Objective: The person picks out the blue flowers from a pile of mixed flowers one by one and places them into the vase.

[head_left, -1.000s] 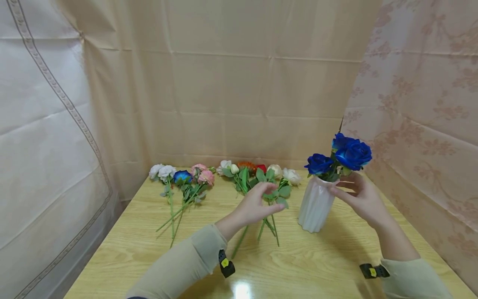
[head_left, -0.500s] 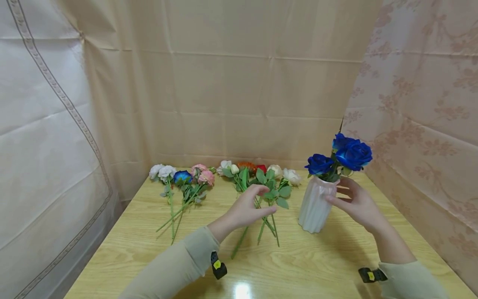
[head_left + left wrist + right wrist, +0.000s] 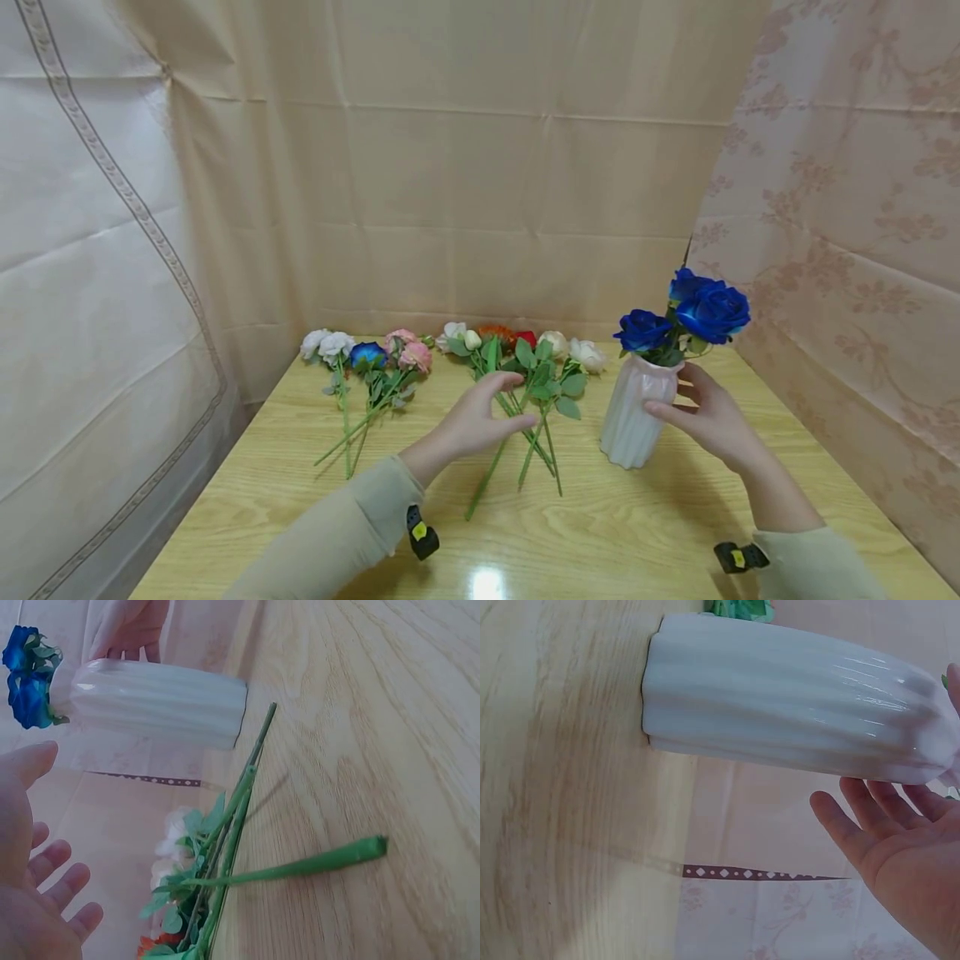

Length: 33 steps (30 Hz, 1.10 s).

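Observation:
A ribbed white vase [image 3: 633,417] stands upright at the right of the table, with several blue roses [image 3: 711,310] in its mouth. My right hand [image 3: 716,421] is beside its upper part, thumb toward the front. In the right wrist view, the fairly straight fingers [image 3: 874,814] lie right at the vase's side below the neck. My left hand [image 3: 472,421] hovers over the stems of the middle flowers, thumb and fingers apart, holding nothing. Under and beyond it lie green stems [image 3: 534,450] with leaves, and white, orange and red heads.
Further left lies another group of flowers: white blooms [image 3: 327,345], a blue rose [image 3: 367,356] and pink blooms [image 3: 414,357], their stems pointing toward me. A beige cloth [image 3: 480,208] hangs behind the wooden table [image 3: 600,533]; a flower-patterned cloth [image 3: 862,275] hangs at the right.
My left hand has drawn back to the left and slightly toward me. The right hand has slid a little down along the vase. Vase and flowers have stayed almost in place.

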{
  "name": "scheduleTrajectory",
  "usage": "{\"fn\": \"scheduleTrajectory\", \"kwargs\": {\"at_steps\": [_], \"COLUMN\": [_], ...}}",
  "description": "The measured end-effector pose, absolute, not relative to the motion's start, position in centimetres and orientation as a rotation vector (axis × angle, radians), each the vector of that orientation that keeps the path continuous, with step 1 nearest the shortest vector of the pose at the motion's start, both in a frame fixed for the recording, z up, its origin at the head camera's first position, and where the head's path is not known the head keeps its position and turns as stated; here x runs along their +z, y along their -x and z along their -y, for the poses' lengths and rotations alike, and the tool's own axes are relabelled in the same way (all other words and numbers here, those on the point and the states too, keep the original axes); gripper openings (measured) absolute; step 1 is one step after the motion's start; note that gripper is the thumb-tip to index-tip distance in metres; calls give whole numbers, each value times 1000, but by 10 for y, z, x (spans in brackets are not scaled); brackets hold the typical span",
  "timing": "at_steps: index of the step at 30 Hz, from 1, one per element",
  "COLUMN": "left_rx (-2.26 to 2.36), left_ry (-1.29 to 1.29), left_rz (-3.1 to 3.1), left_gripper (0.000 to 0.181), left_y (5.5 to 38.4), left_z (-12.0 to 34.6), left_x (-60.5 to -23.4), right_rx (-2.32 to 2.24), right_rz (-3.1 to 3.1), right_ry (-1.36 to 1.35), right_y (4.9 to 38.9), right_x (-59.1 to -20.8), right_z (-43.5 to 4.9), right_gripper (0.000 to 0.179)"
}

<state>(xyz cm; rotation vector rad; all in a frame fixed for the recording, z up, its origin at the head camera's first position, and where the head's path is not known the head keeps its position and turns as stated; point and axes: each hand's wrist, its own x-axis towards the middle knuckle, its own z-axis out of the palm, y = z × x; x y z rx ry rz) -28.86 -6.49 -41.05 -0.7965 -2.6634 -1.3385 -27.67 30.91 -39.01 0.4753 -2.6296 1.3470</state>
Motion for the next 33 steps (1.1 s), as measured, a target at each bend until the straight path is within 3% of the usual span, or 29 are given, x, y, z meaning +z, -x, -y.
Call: {"fn": "scheduleTrajectory", "kwargs": {"at_steps": [10,33], "left_rx": [-1308,-1288], "left_ry": [769,750], "left_rz": [2666,2613], "left_gripper": [75,70], "left_y": [288,289], "left_z": [77,105], "left_x": [-409,-395], "right_rx": [1314,1282], "right_rz": [2609,2605], "right_ry": [-453,-410], "right_y": [282,283], "right_x": [-399,-401], "right_z": [-306,-300], "right_gripper": [68,80]}}
